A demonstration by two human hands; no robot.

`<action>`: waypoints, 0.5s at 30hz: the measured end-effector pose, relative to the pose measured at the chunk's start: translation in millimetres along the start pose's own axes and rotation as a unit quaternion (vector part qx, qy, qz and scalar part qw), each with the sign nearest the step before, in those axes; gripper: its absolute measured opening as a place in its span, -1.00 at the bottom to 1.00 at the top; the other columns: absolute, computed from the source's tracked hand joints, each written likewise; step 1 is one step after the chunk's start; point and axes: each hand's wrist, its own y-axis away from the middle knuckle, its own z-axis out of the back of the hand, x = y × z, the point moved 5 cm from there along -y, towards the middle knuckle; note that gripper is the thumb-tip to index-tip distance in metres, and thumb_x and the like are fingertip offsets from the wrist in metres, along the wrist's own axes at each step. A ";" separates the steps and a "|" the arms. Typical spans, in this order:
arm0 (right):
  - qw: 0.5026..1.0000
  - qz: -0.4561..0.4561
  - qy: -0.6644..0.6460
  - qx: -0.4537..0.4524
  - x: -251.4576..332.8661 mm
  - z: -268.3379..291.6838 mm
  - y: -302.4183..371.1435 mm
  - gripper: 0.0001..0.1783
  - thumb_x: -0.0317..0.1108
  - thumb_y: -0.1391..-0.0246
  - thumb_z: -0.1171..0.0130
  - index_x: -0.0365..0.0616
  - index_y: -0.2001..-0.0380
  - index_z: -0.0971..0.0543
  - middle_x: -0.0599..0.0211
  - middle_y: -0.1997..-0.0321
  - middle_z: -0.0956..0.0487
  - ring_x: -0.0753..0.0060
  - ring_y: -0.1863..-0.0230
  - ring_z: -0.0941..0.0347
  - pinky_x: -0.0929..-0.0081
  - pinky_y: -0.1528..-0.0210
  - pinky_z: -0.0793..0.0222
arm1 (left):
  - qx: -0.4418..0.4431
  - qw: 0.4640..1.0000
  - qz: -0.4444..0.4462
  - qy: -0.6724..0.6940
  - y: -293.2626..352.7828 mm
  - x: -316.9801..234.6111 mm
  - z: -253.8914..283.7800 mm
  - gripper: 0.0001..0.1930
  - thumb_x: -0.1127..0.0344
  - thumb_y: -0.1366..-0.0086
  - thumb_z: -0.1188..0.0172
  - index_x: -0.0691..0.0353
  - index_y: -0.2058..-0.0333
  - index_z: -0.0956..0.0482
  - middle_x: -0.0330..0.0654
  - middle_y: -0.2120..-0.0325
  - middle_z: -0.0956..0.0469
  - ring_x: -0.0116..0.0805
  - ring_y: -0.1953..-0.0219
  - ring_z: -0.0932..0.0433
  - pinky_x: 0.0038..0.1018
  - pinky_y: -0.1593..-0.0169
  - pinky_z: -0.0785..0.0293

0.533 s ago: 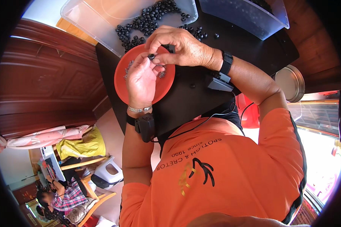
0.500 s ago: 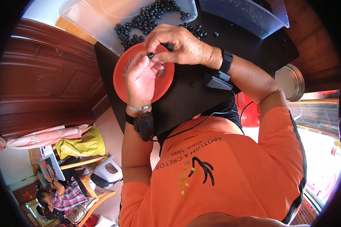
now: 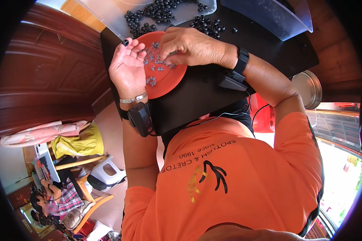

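Note:
My left hand pinches a small black round part with a hole between thumb and forefinger, the other fingers loosely curled. It is over the left edge of a round red-orange plate. Several little clusters of small grey metallic pieces are scattered on the plate. My right hand reaches over the plate's right half with thumb and fingertips drawn together near the grey pieces. Whatever lies between those fingertips is too small to make out.
Loose black round parts lie on the dark table beyond the plate, beside a clear plastic bin holding more. Another clear bin stands at far right. A round metal tin is by my right elbow. Another person sits at lower left.
My hands were together at the black part above the plate. My left hand has moved left with that part, while my right hand has come away from it to the grey pieces.

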 end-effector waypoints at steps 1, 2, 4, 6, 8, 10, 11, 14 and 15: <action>1.000 0.001 -0.001 0.003 1.9 -3.7 -0.7 -0.85 -0.45 0.13 -0.29 -0.12 0.40 -0.59 0.36 0.32 -0.54 0.24 0.17 -0.43 0.36 0.15 -0.41 | -0.002 1.000 -0.002 0.002 0.6 -0.2 -0.6 -0.79 0.27 -0.30 -0.01 0.28 0.22 -0.47 -0.13 0.31 -0.51 -0.27 0.26 -0.49 -0.40 0.17 -0.37; 1.000 0.009 0.022 0.018 3.8 -8.3 -2.1 -0.85 -0.46 0.13 -0.28 -0.12 0.39 -0.59 0.36 0.32 -0.54 0.23 0.16 -0.43 0.35 0.16 -0.41 | -0.019 1.000 -0.001 0.002 1.3 -1.1 0.3 -0.79 0.27 -0.30 0.00 0.28 0.23 -0.46 -0.12 0.31 -0.51 -0.27 0.26 -0.49 -0.40 0.17 -0.37; 0.998 0.024 0.055 0.028 4.8 -13.5 -4.5 -0.84 -0.47 0.15 -0.26 -0.12 0.39 -0.58 0.37 0.33 -0.53 0.21 0.17 -0.42 0.33 0.15 -0.41 | -0.037 0.999 -0.004 0.004 0.6 -2.0 3.5 -0.80 0.27 -0.31 0.01 0.29 0.23 -0.45 -0.12 0.31 -0.51 -0.27 0.26 -0.49 -0.40 0.17 -0.37; 0.997 0.015 0.065 0.027 3.3 -13.3 -7.0 -0.86 -0.44 0.14 -0.25 -0.09 0.41 -0.59 0.38 0.36 -0.53 0.22 0.17 -0.44 0.31 0.15 -0.41 | -0.049 0.999 -0.008 0.003 -1.6 -2.4 7.7 -0.80 0.28 -0.32 0.03 0.29 0.23 -0.45 -0.11 0.31 -0.51 -0.26 0.27 -0.49 -0.40 0.19 -0.38; 0.997 0.006 0.077 0.027 2.3 -12.9 -11.4 -0.88 -0.40 0.13 -0.24 -0.05 0.42 -0.60 0.39 0.38 -0.53 0.22 0.17 -0.45 0.29 0.15 -0.42 | -0.061 0.998 -0.015 0.003 -2.0 -3.1 10.0 -0.80 0.29 -0.32 0.04 0.30 0.23 -0.44 -0.11 0.32 -0.51 -0.26 0.28 -0.50 -0.41 0.21 -0.39; 0.994 -0.012 0.092 0.054 0.7 -15.3 -16.5 -0.85 -0.44 0.14 -0.25 -0.09 0.39 -0.59 0.39 0.33 -0.53 0.23 0.18 -0.42 0.35 0.15 -0.41 | -0.073 0.997 -0.022 0.002 -1.3 -3.9 11.1 -0.80 0.29 -0.33 0.04 0.30 0.22 -0.44 -0.11 0.32 -0.52 -0.26 0.29 -0.50 -0.41 0.22 -0.39; 0.994 -0.009 0.093 0.057 0.5 -16.8 -19.8 -0.85 -0.44 0.14 -0.25 -0.09 0.39 -0.59 0.39 0.33 -0.53 0.23 0.18 -0.42 0.35 0.15 -0.41 | -0.073 0.997 -0.025 0.005 -1.1 -4.0 10.8 -0.80 0.29 -0.33 0.05 0.30 0.22 -0.44 -0.11 0.32 -0.52 -0.26 0.30 -0.50 -0.41 0.22 -0.39; 0.991 -0.005 0.105 0.077 -0.9 -30.2 -30.6 -0.84 -0.42 0.14 -0.25 -0.07 0.38 -0.60 0.38 0.34 -0.52 0.23 0.18 -0.41 0.32 0.16 -0.40 | -0.075 0.997 -0.031 0.012 -0.4 -5.2 10.2 -0.80 0.30 -0.33 0.05 0.30 0.23 -0.44 -0.11 0.33 -0.52 -0.26 0.31 -0.50 -0.42 0.23 -0.40; 0.992 0.013 0.099 0.073 0.6 -34.7 -33.5 -0.84 -0.41 0.15 -0.25 -0.07 0.39 -0.60 0.37 0.34 -0.51 0.22 0.17 -0.40 0.31 0.14 -0.39 | -0.076 0.996 -0.032 0.014 -0.4 -5.7 9.9 -0.80 0.29 -0.33 0.05 0.30 0.23 -0.44 -0.11 0.34 -0.52 -0.26 0.32 -0.50 -0.42 0.24 -0.40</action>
